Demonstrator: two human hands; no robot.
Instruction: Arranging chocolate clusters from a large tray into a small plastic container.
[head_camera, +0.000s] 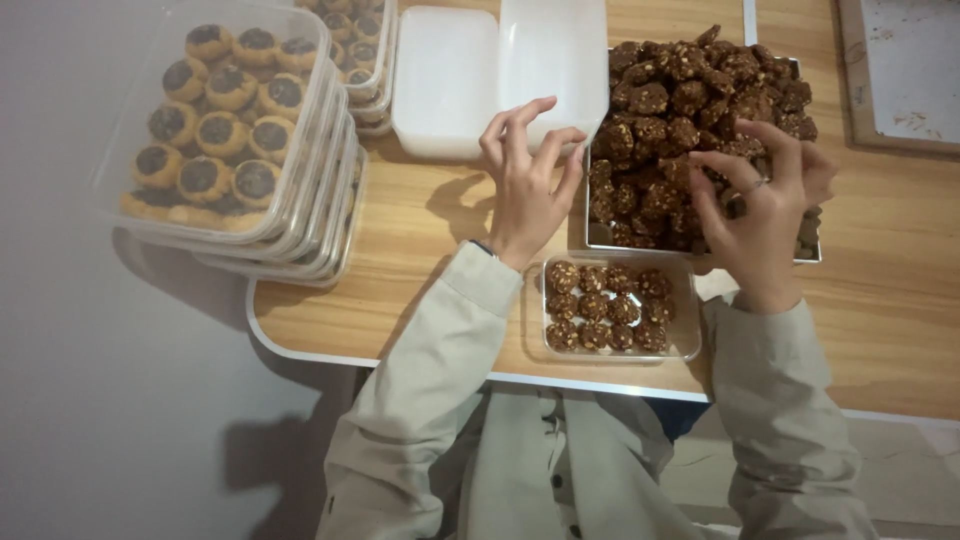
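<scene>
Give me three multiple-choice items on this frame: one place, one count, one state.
1. Where is the small clear box of cookies?
A. On the stacked tubs
B. At the table's near edge, in front of the tray
C. On the floor

2. How many rows of cookies are in the small box?
A. One
B. Three
C. Six

3. What is the right hand doing?
A. Resting flat on the table
B. Holding a lid
C. Reaching into the tray of dark cookies

Answers: 1 B, it sits just below the tray; 2 B, three rows show; 3 C, its fingers are among the heaped cookies.
</scene>
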